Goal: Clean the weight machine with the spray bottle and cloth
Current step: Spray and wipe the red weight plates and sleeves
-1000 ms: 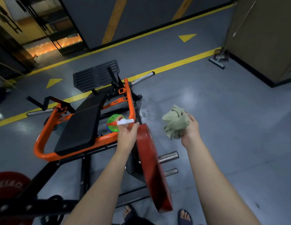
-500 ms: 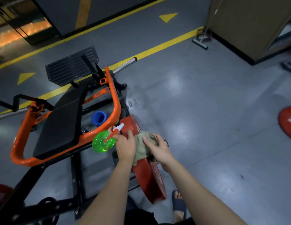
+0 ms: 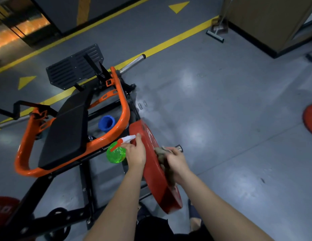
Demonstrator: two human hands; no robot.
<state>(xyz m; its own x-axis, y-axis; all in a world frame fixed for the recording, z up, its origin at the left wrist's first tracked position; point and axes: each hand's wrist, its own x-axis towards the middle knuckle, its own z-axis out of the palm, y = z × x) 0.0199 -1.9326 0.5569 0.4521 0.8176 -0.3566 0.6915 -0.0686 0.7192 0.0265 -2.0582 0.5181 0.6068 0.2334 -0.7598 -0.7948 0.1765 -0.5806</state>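
Note:
The weight machine has an orange tube frame (image 3: pixel 123 117), a black pad (image 3: pixel 64 134) and a red weight plate (image 3: pixel 156 173) standing on edge on its right side. My left hand (image 3: pixel 135 153) holds a green spray bottle (image 3: pixel 116 153) with a white and red nozzle, just left of the plate's upper rim. My right hand (image 3: pixel 177 162) presses a grey-green cloth (image 3: pixel 160 153) against the plate's outer face, beside a chrome peg (image 3: pixel 178 147). Most of the cloth is hidden under the hand.
A blue cup-shaped part (image 3: pixel 106 123) sits inside the frame. A black footplate (image 3: pixel 75 66) and a chrome bar (image 3: pixel 132 63) lie at the far end. Another red plate (image 3: pixel 310 120) lies on the floor at right, one more (image 3: pixel 3 209) at bottom left. A squeegee (image 3: pixel 215 35) leans by a wooden cabinet.
My right hand brought the cloth down from the air onto the red plate and slid it along the plate's face. My left hand with the bottle lowered beside the plate's rim.

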